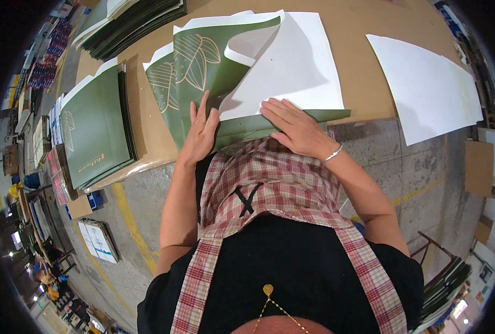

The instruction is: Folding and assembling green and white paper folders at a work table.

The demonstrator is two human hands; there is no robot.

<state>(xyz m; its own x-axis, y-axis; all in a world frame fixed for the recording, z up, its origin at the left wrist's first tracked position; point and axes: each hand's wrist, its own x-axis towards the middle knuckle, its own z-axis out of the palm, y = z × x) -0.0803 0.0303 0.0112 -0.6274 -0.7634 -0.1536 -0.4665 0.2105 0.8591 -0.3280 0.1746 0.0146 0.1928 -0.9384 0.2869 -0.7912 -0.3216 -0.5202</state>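
A large green paper sheet (197, 67) with gold leaf line drawings lies before me at the table's near edge. Its left part curls up and over, baring the white inner side (303, 61). Along the near edge runs a folded-up green strip (247, 123). My left hand (200, 133) stands against the curled part, fingers stretched and pointing away from me. My right hand (297, 129) lies flat on the strip, fingertips over the white side. Neither hand grips anything that I can see.
A stack of green printed paper pieces (100, 128) sits at the table's left edge, another stack (133, 28) farther back. On the right a white sheet (425, 89) overhangs the brown tabletop (370, 94). Bundles (98, 240) lie on the floor at left; a rack (442, 284) stands lower right.
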